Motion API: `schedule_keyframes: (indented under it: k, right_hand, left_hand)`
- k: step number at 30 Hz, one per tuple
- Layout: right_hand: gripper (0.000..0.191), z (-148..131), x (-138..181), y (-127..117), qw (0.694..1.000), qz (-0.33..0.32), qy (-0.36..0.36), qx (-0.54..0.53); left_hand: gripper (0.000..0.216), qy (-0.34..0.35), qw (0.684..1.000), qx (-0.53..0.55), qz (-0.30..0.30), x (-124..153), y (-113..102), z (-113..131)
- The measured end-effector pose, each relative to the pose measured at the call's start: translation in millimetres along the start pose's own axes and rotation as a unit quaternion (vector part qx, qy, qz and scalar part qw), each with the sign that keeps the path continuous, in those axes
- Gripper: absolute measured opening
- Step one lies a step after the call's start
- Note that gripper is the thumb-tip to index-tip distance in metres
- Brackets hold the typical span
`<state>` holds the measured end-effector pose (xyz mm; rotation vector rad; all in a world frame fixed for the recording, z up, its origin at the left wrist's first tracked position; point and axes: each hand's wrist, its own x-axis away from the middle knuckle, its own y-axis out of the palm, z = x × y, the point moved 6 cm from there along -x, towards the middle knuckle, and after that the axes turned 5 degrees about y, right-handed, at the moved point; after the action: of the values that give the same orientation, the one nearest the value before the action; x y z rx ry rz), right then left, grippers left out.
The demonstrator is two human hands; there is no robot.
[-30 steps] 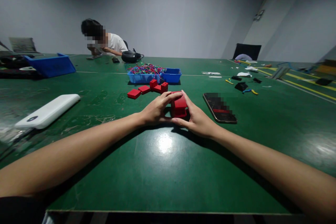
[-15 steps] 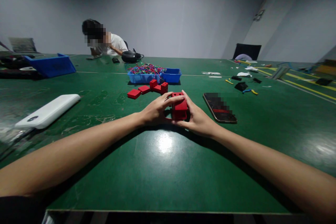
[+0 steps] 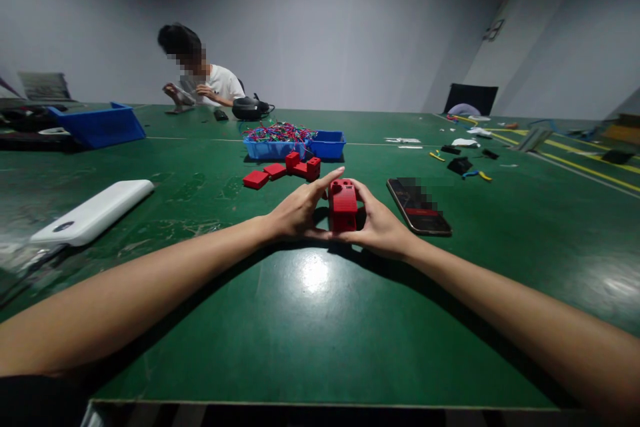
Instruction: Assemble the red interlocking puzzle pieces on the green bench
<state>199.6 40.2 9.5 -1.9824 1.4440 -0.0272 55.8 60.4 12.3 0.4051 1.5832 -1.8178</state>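
A red plastic block [image 3: 343, 208] with small holes in its upper face stands between my two hands near the middle of the green table. My left hand [image 3: 299, 210] grips it from the left, its thumb at the lower edge and one finger raised above the top. From the other side my right hand [image 3: 384, 223] holds the block, thumb along the bottom and fingers behind. Just beyond lie more red pieces: a flat square piece [image 3: 255, 179], another flat piece [image 3: 275, 171] and a notched piece [image 3: 303, 167]. My fingers hide the block's far side.
Blue bins, one heaped with coloured wires [image 3: 280, 133] and another [image 3: 327, 145] beside it, stand behind the red pieces. A phone [image 3: 419, 207] lies right, a white power bank [image 3: 93, 213] left. Pliers [image 3: 477, 175] lie far right. A person [image 3: 200, 80] sits across the table.
My left finger has lifted off the block's top. The gap low on the block's near side no longer shows. Across the table, the person has raised their head and hands.
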Motion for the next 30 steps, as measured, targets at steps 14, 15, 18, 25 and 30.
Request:
schedule_keyframes:
  k: [14, 15, 18, 25, 30]
  right_hand:
    - [0.088, 5, 0, -1, 0.998, 0.023, 0.053, -0.022]
    - [0.089, 6, 0, -1, 0.998, 0.024, 0.058, -0.017]
    - [0.095, 7, 0, -2, 0.997, 0.032, 0.073, -0.002]
    - [0.065, 15, 0, 1, 0.982, 0.005, 0.092, -0.165]
    - [0.068, 10, 2, 5, 0.969, -0.001, 0.114, -0.221]
  left_hand:
    - [0.114, -0.060, 0.996, -0.037, -0.052, 3, 8, -13]
    - [0.111, -0.066, 0.996, -0.032, -0.058, 4, 10, -14]
    - [0.104, -0.069, 0.996, -0.006, -0.059, 3, 11, -15]
    - [0.100, -0.059, 0.997, 0.045, -0.035, 0, 6, -9]
    - [0.103, -0.025, 0.999, 0.019, -0.016, 1, 3, -6]
